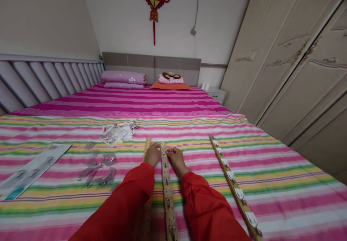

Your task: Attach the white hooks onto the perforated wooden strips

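Observation:
Two perforated wooden strips lie lengthwise on the striped bedspread in front of me. My left hand (pixel 152 155) and my right hand (pixel 175 158) are both closed on the far end of the middle strip (pixel 167 186), which carries small metal hooks. The other strip (pixel 146 147) lies just left of it, mostly hidden under my red left sleeve. A third wooden strip (pixel 234 185) fitted with several white hooks lies apart on the right.
Loose clear hooks (pixel 98 169) lie to the left on the bed (pixel 271 168), with a long packaging card (pixel 29 171) further left and opened plastic packets (pixel 115 133) beyond. Pillows sit at the headboard. A wardrobe (pixel 298 71) stands along the right side.

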A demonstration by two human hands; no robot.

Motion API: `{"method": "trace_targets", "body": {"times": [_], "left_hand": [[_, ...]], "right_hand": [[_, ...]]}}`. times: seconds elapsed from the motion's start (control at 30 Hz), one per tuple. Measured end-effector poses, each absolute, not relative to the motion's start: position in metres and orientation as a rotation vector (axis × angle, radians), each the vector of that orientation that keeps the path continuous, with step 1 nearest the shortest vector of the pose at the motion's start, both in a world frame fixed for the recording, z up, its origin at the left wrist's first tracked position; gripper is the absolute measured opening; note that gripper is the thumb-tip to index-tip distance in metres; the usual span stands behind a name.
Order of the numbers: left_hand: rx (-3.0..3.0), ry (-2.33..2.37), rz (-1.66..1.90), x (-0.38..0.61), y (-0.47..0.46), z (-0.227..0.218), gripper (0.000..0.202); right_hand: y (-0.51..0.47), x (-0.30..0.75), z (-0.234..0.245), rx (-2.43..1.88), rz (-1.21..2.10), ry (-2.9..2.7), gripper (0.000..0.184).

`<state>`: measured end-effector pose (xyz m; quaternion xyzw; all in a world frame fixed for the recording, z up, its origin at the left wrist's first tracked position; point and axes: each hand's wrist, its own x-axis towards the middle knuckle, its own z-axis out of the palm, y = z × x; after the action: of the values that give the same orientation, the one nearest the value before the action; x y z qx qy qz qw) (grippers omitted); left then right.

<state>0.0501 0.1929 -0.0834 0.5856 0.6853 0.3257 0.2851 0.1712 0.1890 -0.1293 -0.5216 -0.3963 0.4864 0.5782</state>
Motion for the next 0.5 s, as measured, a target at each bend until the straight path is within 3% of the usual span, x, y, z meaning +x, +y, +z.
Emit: {"method": "trace_targets", "body": {"times": [0.5], "left_hand": [[1.411,1.813,0.936,0.049,0.191,-0.083,0.022]], "right_hand": [[0.181,0.173,-0.121,-1.219,1.238,-0.862,0.016]]}}
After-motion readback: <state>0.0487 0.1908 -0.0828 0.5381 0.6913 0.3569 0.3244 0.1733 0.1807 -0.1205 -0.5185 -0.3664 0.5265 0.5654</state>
